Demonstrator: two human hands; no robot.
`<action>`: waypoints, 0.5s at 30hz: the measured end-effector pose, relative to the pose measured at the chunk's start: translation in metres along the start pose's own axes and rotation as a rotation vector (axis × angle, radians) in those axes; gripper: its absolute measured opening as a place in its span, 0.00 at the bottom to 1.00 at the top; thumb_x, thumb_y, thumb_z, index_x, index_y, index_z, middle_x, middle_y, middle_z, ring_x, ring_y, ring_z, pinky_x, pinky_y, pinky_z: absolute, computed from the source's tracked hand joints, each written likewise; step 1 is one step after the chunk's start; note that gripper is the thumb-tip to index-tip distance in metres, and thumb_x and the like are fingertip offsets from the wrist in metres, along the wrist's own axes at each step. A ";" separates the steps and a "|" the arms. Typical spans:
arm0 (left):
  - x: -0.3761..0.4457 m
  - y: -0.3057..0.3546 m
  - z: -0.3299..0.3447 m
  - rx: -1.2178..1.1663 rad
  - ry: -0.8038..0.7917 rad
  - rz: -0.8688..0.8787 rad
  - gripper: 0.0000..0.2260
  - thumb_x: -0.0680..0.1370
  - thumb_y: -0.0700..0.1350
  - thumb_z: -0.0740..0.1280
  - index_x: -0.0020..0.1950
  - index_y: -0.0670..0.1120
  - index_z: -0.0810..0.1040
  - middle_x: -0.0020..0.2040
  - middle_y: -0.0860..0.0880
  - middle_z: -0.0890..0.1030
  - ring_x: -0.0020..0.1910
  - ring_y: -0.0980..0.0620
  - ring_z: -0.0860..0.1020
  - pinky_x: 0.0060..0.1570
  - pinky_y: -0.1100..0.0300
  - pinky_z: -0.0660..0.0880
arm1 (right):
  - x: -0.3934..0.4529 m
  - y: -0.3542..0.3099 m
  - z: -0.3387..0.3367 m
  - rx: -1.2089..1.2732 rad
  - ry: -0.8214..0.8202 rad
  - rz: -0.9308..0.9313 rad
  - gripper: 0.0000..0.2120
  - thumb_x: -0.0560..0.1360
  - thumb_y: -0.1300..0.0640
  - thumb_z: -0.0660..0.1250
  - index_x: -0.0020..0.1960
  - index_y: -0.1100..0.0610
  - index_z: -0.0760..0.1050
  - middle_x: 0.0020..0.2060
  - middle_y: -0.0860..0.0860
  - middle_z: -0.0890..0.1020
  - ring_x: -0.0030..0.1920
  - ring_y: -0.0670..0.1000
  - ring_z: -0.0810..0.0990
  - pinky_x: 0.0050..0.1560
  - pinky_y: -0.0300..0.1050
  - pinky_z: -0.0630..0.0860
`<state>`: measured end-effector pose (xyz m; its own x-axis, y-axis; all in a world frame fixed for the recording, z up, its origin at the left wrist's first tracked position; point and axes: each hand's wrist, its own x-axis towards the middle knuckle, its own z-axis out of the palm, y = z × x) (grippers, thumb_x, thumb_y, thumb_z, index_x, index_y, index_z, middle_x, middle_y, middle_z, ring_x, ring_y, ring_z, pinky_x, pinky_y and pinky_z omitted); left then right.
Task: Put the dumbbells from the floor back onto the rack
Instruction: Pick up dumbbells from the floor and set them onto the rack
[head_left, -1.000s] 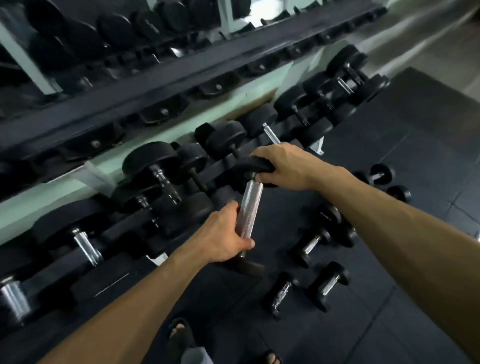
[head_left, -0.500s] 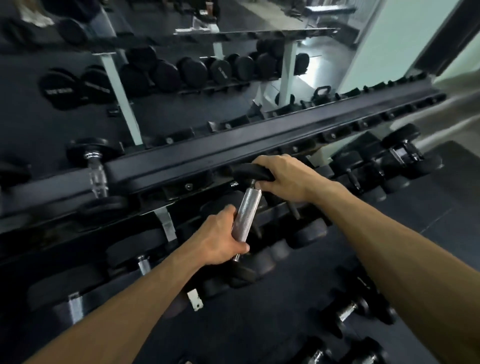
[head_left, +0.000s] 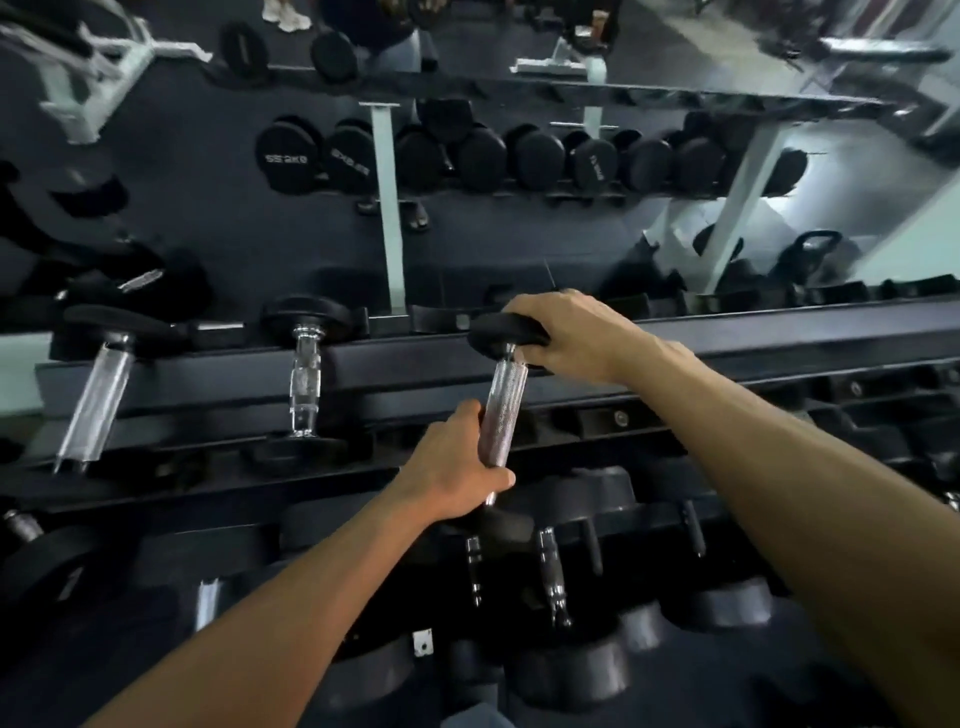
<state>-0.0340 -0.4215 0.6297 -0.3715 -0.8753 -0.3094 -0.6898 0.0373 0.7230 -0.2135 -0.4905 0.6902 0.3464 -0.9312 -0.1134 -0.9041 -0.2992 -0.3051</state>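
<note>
Head view: both hands grip one dumbbell (head_left: 503, 410), held at the upper tier of the rack (head_left: 779, 332). Left hand (head_left: 451, 470) is wrapped around the lower part of the knurled chrome handle, fingers closed. Right hand (head_left: 576, 338) clamps the far black head from above, at the tier's front rail. The near head sits below the left hand, partly hidden. Two racked dumbbells (head_left: 306, 384) rest on the same tier, left of both hands. Further dumbbells fill the lower tier (head_left: 571, 670) beneath the forearms.
</note>
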 end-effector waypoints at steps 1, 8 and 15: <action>0.011 0.000 -0.001 -0.004 0.017 -0.017 0.24 0.69 0.47 0.76 0.60 0.46 0.68 0.51 0.50 0.79 0.46 0.51 0.79 0.49 0.53 0.77 | 0.013 0.007 0.000 0.013 -0.012 -0.012 0.13 0.73 0.56 0.69 0.57 0.49 0.75 0.44 0.46 0.80 0.46 0.53 0.78 0.48 0.50 0.75; 0.077 -0.004 0.000 -0.088 0.112 -0.151 0.22 0.70 0.45 0.73 0.58 0.47 0.65 0.44 0.50 0.78 0.37 0.54 0.79 0.28 0.67 0.71 | 0.093 0.046 0.007 0.050 -0.074 -0.090 0.12 0.74 0.56 0.69 0.56 0.47 0.75 0.43 0.45 0.80 0.45 0.51 0.78 0.45 0.47 0.73; 0.109 -0.019 0.006 -0.082 0.186 -0.253 0.22 0.70 0.45 0.73 0.58 0.48 0.67 0.46 0.51 0.77 0.37 0.56 0.77 0.29 0.69 0.68 | 0.137 0.060 0.029 0.064 -0.150 -0.149 0.11 0.74 0.58 0.69 0.56 0.51 0.76 0.46 0.47 0.81 0.48 0.52 0.78 0.49 0.50 0.74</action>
<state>-0.0649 -0.5147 0.5785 -0.0693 -0.9254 -0.3726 -0.6905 -0.2250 0.6874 -0.2131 -0.6301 0.6289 0.5124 -0.8350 -0.2004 -0.8242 -0.4127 -0.3878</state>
